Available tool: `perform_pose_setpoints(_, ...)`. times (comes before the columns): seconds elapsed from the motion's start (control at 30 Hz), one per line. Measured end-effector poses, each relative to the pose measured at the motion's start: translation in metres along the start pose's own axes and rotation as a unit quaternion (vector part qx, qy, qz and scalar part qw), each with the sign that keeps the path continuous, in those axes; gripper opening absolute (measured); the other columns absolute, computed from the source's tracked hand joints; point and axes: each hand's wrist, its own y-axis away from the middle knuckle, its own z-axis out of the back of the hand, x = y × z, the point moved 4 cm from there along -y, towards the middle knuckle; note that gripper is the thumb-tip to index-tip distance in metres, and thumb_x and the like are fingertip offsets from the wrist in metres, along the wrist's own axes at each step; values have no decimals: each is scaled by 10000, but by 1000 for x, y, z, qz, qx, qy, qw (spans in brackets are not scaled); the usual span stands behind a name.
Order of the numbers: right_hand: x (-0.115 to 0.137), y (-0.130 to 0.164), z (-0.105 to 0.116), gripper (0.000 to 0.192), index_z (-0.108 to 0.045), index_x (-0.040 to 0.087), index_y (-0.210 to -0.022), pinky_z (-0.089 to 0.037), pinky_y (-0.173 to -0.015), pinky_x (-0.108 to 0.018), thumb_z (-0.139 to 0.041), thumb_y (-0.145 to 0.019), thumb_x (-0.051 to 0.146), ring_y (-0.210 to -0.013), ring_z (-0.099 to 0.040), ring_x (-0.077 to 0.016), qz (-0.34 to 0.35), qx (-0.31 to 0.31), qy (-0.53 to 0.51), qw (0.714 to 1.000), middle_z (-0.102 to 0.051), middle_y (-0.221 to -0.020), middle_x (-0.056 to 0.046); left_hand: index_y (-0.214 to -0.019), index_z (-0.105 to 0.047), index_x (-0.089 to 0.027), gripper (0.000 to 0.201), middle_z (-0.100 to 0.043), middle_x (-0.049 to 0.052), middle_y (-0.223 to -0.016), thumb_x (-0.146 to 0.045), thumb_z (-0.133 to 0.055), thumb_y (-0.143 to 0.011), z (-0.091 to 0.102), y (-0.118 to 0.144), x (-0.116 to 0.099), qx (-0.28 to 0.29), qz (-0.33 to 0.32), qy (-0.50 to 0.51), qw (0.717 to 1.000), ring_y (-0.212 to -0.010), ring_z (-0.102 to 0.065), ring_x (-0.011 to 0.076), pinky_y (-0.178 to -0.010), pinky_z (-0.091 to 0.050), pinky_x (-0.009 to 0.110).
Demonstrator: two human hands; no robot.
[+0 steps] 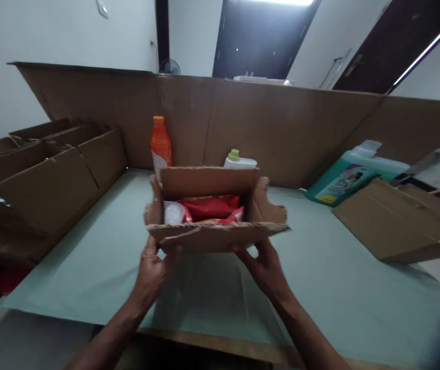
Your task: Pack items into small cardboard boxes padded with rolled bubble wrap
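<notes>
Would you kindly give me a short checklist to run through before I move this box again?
1. Left hand on the cardboard box: ok, holding its near side, toward the left.
2. Right hand on the box: ok, holding the same side, toward the right.
3. Box top closed: not ok; it is open, with red packaging visible inside.
4. Box bottom resting on the table: cannot tell; the underside is hidden.
5. Orange bottle upright: ok, standing behind the box's left end.
6. Teal jug apart from the box: ok, off to the right.
</notes>
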Motion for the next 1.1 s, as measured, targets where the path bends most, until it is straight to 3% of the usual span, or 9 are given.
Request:
perform_pose_setpoints(0.13,-26,19,25,489,-660,221,-1086,-561,-844,-445,-761,-752,564,-1012,-687,-320,-30,-27,31,999,-758,-1105,-115,-1161,-619,-197,467,-712,87,-1123,-510,-696,-823,-26,15,12,43,2,6,999,-1069,-665,252,-966,-517,377)
perform_pose_setpoints(0.23,-39,26,6,487,-668,222,-1089,-556,-895,-489,-763,-743,550,-1042,-690,-340,-45,10,26,999,-760,-1123,-117,-1216,-599,-198,512,-711,95,-1131,-533,-679,-836,-11,29,28,22,31,9,999,-1059,-676,255,-938,-534,371)
perform_pose_setpoints(0.43,-19,-10,-96,511,-646,207,-1163,-541,-940,-475,-767,-753,485,-1068,-674,-319,5,138,-50,989,-743,-1128,-97,-1257,-580,-203,616,-715,96,-1161,-607,-688,-806,69,30,44,-136,82,-53,986,-1093,-675,280,-950,-541,385)
perform_pose_setpoints(0.57,7,-49,-182,621,-568,203,-1311,-502,-1003,-422,-769,-755,390,-1162,-626,-285,83,262,-122,954,-677,-1281,-91,-1373,-512,-243,644,-673,76,-1266,-571,-668,-842,118,20,39,-243,68,-80,964,-1155,-646,266,-984,-533,365)
perform_pose_setpoints(0.67,17,-79,-241,747,-539,201,-1365,-508,-992,-394,-814,-684,338,-1177,-620,-284,106,329,-138,928,-664,-1314,-80,-1386,-507,-254,615,-657,68,-1282,-547,-651,-864,142,14,41,-292,58,-90,950,-1172,-634,259,-1025,-517,364)
perform_pose_setpoints(0.77,17,-107,-283,788,-553,201,-1358,-515,-978,-383,-834,-627,279,-1136,-640,-279,115,340,-136,923,-693,-1252,-64,-1475,-419,-260,661,-594,77,-1387,-505,-622,-896,151,6,51,-285,44,-90,953,-1302,-564,249,-1116,-451,357)
perform_pose_setpoints(0.87,11,-131,-306,782,-498,219,-1413,-470,-1048,-422,-771,-680,240,-1165,-625,-276,114,309,-123,936,-674,-1274,-69,-1583,-225,-283,799,-397,93,-1590,-436,-617,-904,150,-11,65,-231,35,-89,968,-1466,-401,257,-1169,-398,380)
perform_pose_setpoints(0.97,3,-149,-319,775,-406,218,-1480,-375,-1144,-495,-681,-755,226,-1298,-539,-302,104,252,-103,957,-587,-1396,-116,-1610,-129,-284,910,-218,89,-1679,-361,-647,-866,141,-45,72,-176,0,-97,980,-1547,-226,280,-1239,-269,459)
perform_pose_setpoints(1.1,-7,-171,-345,810,-345,189,-1516,-257,-1221,-535,-634,-759,182,-1430,-393,-327,99,200,-88,971,-457,-1514,-163,-1608,-133,-220,935,-160,121,-1689,-234,-648,-828,124,-105,78,-159,-36,-98,982,-1563,-154,307,-1275,-159,473)
